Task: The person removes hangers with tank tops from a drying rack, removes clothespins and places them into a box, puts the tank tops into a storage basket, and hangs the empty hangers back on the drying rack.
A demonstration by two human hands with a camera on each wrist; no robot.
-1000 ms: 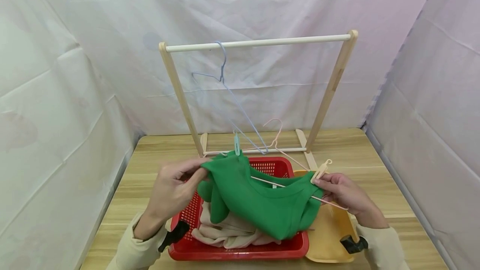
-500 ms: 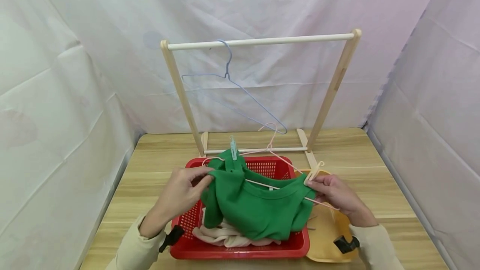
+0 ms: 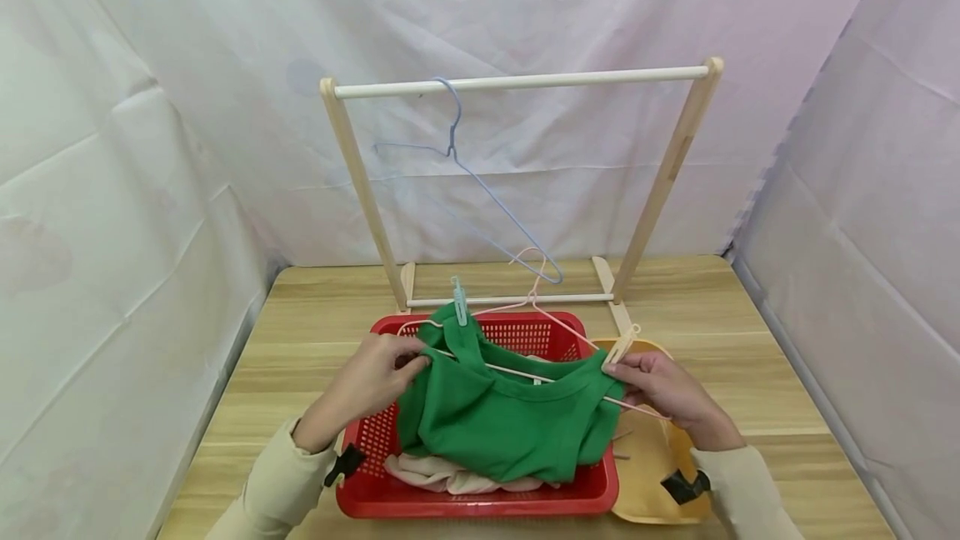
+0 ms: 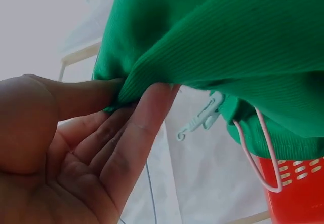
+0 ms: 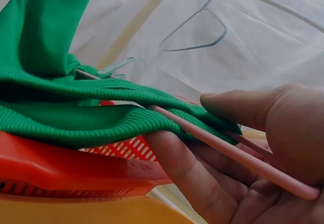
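red basket (image 3: 480, 509): beige cloth (image 3: 450, 476) | yellow tray (image 3: 648, 500): thin pieces (image 3: 622, 457) | both hands (image 3: 378, 373) (image 3: 671, 397): pinching green garment (image 3: 510, 427) over basket

With my left hand (image 3: 377, 375) I pinch one edge of the green garment (image 3: 502, 423), and with my right hand (image 3: 667, 397) I hold its other side at the cream clip (image 3: 618, 349). A pale blue clip (image 3: 460, 305) sits farther left on the cloth. The pink hanger (image 3: 532, 297) runs through the garment, above the red basket (image 3: 480, 508). Behind, a blue hanger (image 3: 452, 138) hangs from the rack (image 3: 555, 83).
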